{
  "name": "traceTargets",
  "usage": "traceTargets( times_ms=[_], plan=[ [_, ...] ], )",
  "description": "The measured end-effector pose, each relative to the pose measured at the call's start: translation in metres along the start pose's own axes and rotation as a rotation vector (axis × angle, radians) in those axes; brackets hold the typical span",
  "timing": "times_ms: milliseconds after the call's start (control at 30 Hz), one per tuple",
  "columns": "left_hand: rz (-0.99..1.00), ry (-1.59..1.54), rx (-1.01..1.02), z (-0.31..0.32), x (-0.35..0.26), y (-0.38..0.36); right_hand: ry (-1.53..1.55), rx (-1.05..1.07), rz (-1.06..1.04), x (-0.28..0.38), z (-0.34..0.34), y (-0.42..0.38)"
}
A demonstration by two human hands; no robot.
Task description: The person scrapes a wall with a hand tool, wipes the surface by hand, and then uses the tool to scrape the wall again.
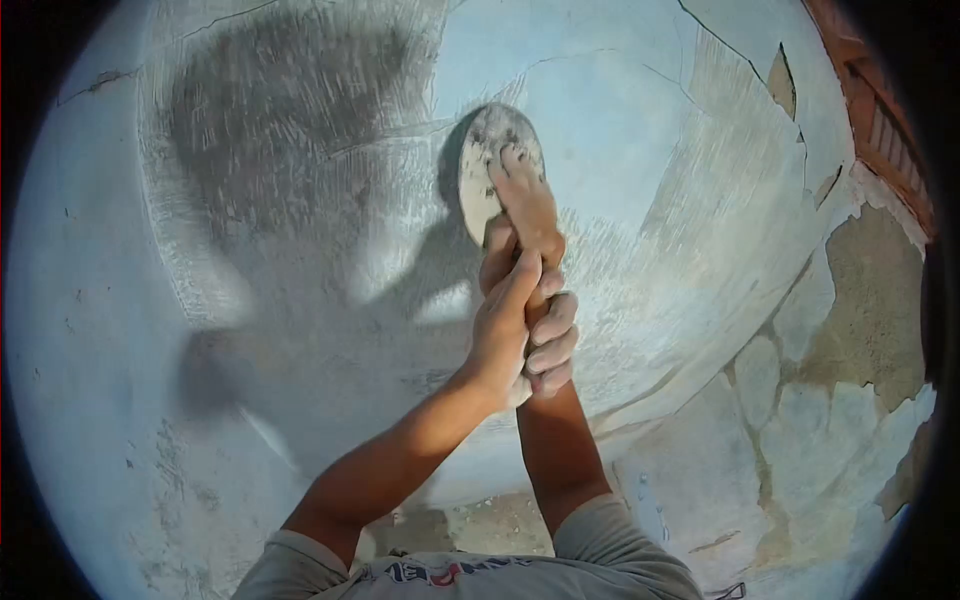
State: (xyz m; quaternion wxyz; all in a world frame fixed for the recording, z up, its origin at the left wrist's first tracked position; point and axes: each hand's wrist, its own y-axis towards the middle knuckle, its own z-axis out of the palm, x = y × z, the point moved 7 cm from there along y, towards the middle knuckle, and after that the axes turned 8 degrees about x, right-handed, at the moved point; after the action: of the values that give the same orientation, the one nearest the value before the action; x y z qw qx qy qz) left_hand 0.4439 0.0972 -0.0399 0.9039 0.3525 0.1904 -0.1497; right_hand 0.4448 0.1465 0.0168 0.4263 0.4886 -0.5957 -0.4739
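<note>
My right hand [527, 205] presses a flat oval pad [478, 205] against the wall [620, 130]. The pad is pale with a grey, dark-speckled upper end, and its exact kind does not show. The fingers lie along its face, and the thumb is at its lower edge. Just below, my left hand [505, 325] is wrapped around my right wrist, its thumb on the near side and its dusty fingers curled round the other side. Around the pad the pale blue wall bears many whitish scrape marks.
Cracks and a chipped spot [780, 82] mark the upper right of the wall. A bare brown patch [875, 300] shows where the coating is gone. Reddish-brown slatted woodwork [880, 110] stands at the far right. Dark shadows fall across the left side.
</note>
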Motion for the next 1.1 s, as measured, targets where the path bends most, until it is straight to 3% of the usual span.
traceTargets(
  times_ms=[33,133,233,267,300,333,433,533,600,700,733,767,800,867,967,1033,1067,1100],
  plan=[
    [-0.017,-0.114,0.206,-0.017,0.009,-0.007,0.003,0.008,0.021,0.002,0.002,-0.011],
    [-0.24,-0.554,1.303,-0.055,0.039,-0.029,0.07,0.055,0.096,-0.003,0.017,-0.081],
    [-0.229,-0.495,1.169,-0.073,0.053,-0.04,-0.006,0.053,0.109,-0.007,0.023,-0.108],
    [-0.063,-0.383,0.75,-0.045,0.042,-0.026,0.027,0.013,0.05,-0.006,0.017,-0.097],
    [0.046,-0.077,0.175,-0.034,0.031,-0.021,0.064,0.006,0.094,-0.002,0.013,-0.072],
    [-0.001,0.162,-0.269,-0.016,0.021,-0.035,0.062,0.008,0.103,0.0,0.007,-0.05],
    [0.014,0.189,-0.219,-0.004,0.008,-0.011,0.033,-0.002,0.081,-0.003,-0.005,-0.031],
    [-0.086,-0.253,0.724,-0.043,0.043,-0.014,0.026,0.04,0.135,-0.001,0.0,-0.089],
    [-0.153,-0.508,1.169,-0.063,0.054,-0.043,0.03,0.071,0.186,0.005,0.002,-0.134],
    [-0.046,-0.339,0.715,-0.066,0.061,-0.043,0.023,0.078,0.169,0.004,0.004,-0.132],
    [0.037,-0.108,0.244,-0.049,0.047,-0.031,0.019,0.069,0.144,0.003,0.001,-0.115],
    [-0.002,0.146,-0.235,-0.033,0.033,-0.035,0.021,0.056,0.12,0.0,-0.002,-0.088],
    [0.038,0.036,-0.091,-0.017,0.023,-0.016,0.021,0.043,0.108,-0.003,-0.003,-0.065],
    [0.043,0.13,-0.092,-0.012,0.014,-0.002,0.016,0.024,0.084,-0.005,-0.007,-0.044],
    [0.018,0.062,-0.135,-0.03,0.03,-0.03,0.008,0.059,0.114,0.0,-0.005,-0.089],
    [-0.033,-0.349,0.743,-0.076,0.063,-0.039,0.011,0.091,0.163,0.006,0.0,-0.135],
    [-0.117,-0.398,1.016,-0.079,0.066,-0.047,0.011,0.097,0.168,0.008,0.002,-0.145],
    [-0.122,-0.461,1.086,-0.077,0.063,-0.043,0.012,0.099,0.161,0.008,0.004,-0.143]
  ],
)
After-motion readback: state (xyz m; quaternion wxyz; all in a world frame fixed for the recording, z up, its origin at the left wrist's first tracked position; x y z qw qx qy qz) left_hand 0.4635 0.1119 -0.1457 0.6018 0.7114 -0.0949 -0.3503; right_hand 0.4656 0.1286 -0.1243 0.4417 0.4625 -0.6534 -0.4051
